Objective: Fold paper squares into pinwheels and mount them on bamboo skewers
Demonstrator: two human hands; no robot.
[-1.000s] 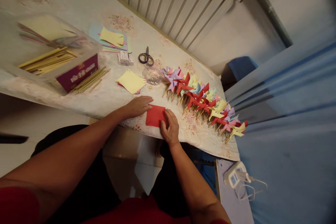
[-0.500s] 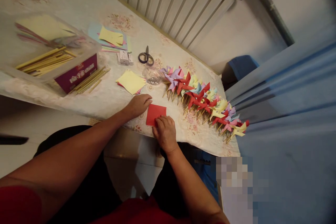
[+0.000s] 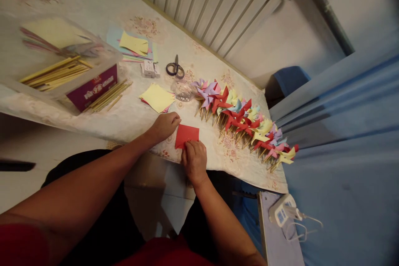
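Note:
A red paper square (image 3: 186, 134) lies on the flowered tablecloth near the table's front edge. My right hand (image 3: 195, 161) is closed over its lower right part, fingertips bent onto the paper and covering that corner. By the upper left corner of the square rests my left hand (image 3: 164, 126), fingers curled together; anything inside them is hidden. Just beyond is a pile of cut paper squares (image 3: 156, 98), yellow on top. A clear container of small shiny pieces (image 3: 184, 92) sits to the right of that pile.
Several finished paper pinwheels (image 3: 238, 114) stand in rows on the right. Scissors (image 3: 175, 68), small boxes (image 3: 150, 69) and more paper (image 3: 134, 44) lie farther back. At left, a plastic box (image 3: 93, 87) holds sticks, with loose sticks (image 3: 112, 96) beside it. A power strip (image 3: 282, 212) is at lower right.
My right hand has shifted slightly down and left along the red paper square. My left hand stays almost in place. The view has moved slightly.

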